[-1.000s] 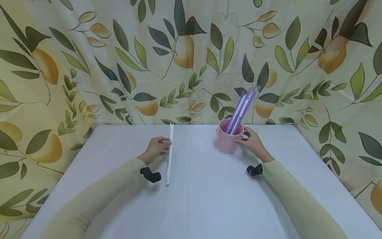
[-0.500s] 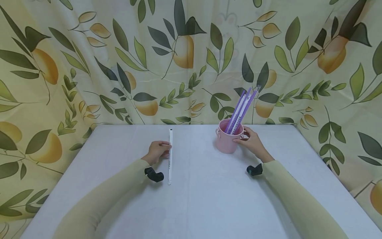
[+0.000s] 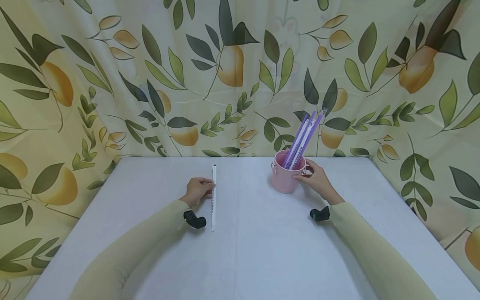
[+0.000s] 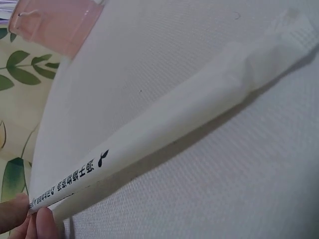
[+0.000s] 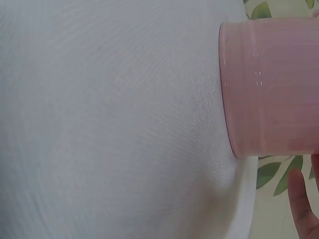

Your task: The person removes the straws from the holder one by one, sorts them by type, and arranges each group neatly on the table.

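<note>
My left hand [image 3: 196, 191] pinches a white paper-wrapped straw [image 3: 213, 210] between thumb and fingers, left of the table's middle. In the left wrist view the wrapped straw [image 4: 164, 122] lies close over the cloth, with dark printing near the fingertips and a flattened, crimped paper end. My right hand [image 3: 318, 179] holds the right side of a small pink bucket [image 3: 283, 182], thumb at its front near the side handle. Several purple straws [image 3: 301, 143] in printed clear wrappers lean to the right inside the bucket. The right wrist view shows the pink bucket wall [image 5: 279, 89] with fingers beside it.
A white cloth covers the table [image 3: 258, 246]. Behind its far edge hangs a curtain [image 3: 150, 104] patterned with leaves and fruit. A black wrist camera [image 3: 195, 219] sits on the left wrist, another black camera [image 3: 320, 214] on the right.
My left hand has come slightly nearer and to the right, and the far end of the white straw has dropped below the table's far edge. Right hand and bucket have stayed still.
</note>
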Tool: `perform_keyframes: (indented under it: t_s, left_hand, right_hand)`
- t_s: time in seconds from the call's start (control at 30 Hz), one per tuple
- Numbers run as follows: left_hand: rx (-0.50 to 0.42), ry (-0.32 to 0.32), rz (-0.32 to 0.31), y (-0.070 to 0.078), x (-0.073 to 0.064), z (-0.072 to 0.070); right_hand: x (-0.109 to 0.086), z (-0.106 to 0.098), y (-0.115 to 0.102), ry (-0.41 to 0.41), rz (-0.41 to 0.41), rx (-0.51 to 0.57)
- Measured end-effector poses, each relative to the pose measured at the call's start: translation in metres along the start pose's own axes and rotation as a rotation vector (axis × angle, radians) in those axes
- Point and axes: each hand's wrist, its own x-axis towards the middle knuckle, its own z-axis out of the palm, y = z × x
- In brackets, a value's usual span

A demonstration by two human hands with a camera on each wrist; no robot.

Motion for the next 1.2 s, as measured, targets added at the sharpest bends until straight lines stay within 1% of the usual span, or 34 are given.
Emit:
perform_keyframes:
  t_s: [0.2,0.47,0.67,0.87,1.1,1.2]
  left_hand:
    - [0.026,0.023,0.017,-0.0044,0.0012,0.0028]
    - [0.014,0.052,0.033,-0.0060,0.0012,0.0052]
    - [0.075,0.077,0.042,-0.0025,0.0002,0.0077]
    - [0.105,0.086,0.025,-0.0001,0.0002,0.0085]
    - [0.119,0.084,0.042,0.0002,-0.0002,0.0086]
    - [0.120,0.084,0.037,0.0003,0.0007,0.0085]
  right_hand:
    - [-0.0014,0.0003,-0.0007,-0.005,0.006,-0.006]
    - [-0.0013,0.0000,0.0008,-0.001,-0.011,0.007]
    - [-0.0010,-0.0007,-0.0004,0.000,-0.009,-0.001]
    - [-0.0016,-0.0010,-0.0047,-0.002,-0.005,-0.004]
    - [-0.0034,-0.0008,-0.0086,-0.014,0.007,0.003]
    - [-0.0030,-0.0006,-0.0079,-0.010,0.015,0.002]
